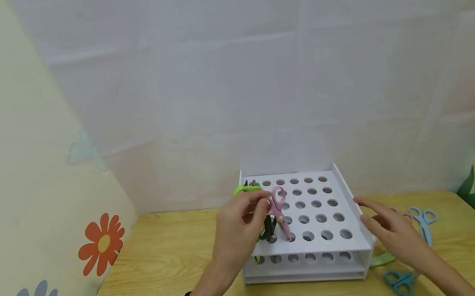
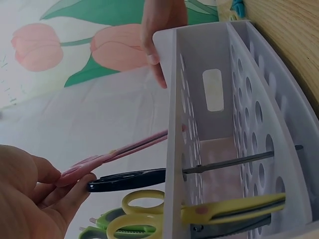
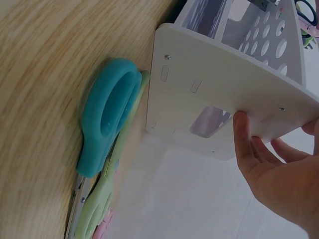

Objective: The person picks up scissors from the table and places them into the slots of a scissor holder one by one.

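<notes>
My left hand pinches pink scissors by the handle, blades pointing down. Their tip is right at a front-row hole of the white two-level rack. Just beside the fingers, dark-handled scissors stand through the holes. Yellow scissors and green scissors also stand in the rack's left side. My right hand rests on the rack's right side panel, its fingertips touching the panel near the oval cutout.
Right of the rack, on the wooden table, lie teal scissors, light green scissors and light blue scissors. Something pink lies past them. A white cloth wall rises behind; flowered panels stand either side.
</notes>
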Available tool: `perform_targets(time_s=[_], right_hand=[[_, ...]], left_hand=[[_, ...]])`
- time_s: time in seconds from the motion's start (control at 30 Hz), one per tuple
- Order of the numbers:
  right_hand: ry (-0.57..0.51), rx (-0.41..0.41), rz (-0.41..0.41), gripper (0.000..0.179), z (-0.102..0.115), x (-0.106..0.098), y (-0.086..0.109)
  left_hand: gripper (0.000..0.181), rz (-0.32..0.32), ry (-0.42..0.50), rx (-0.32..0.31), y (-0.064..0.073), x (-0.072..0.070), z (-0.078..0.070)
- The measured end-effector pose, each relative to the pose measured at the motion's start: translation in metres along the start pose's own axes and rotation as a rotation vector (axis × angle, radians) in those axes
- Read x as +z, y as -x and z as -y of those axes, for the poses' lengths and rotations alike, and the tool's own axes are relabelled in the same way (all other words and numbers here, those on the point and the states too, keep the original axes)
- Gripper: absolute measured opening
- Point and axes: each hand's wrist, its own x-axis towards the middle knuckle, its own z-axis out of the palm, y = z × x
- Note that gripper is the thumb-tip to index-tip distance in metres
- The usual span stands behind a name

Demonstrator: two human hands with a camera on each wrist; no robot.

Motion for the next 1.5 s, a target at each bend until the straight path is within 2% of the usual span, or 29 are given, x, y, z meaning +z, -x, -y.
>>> perform_targets(time_s=[0.23,0.33,0.43,0.53,0.77,1.0,1.5], right_hand=[[-0.001,-0.011,0.003,0.044,-0.001,0.001,0.001],[-0.014,-0.012,0.006,0.045,-0.001,0.001,0.001],[-0.024,-0.014,0.005,0.045,-0.001,0.0,0.001],[-0.036,-0.01,0.008,0.045,-0.001,-0.001,0.0],[-0.043,-0.012,0.015,0.045,-0.001,-0.001,0.0],[-0.035,-0.02,0.005,0.045,-0.001,0.0,0.0],[-0.03,-0.014,0.014,0.046,0.0,-0.001,0.0]], left_hand=[[0.016,0.068,-0.082,0.08,0.004,0.002,-0.003],[0.016,0.108,-0.131,0.147,0.006,0.002,-0.008],[0.016,0.122,-0.2,0.217,0.007,0.003,-0.014],[0.017,0.137,-0.249,0.244,0.009,0.006,-0.019],[0.012,0.214,-0.336,0.157,0.016,0.012,-0.024],[0.011,0.25,-0.405,0.072,0.019,0.016,-0.022],[0.018,0.279,-0.445,0.076,0.023,0.023,-0.014]])
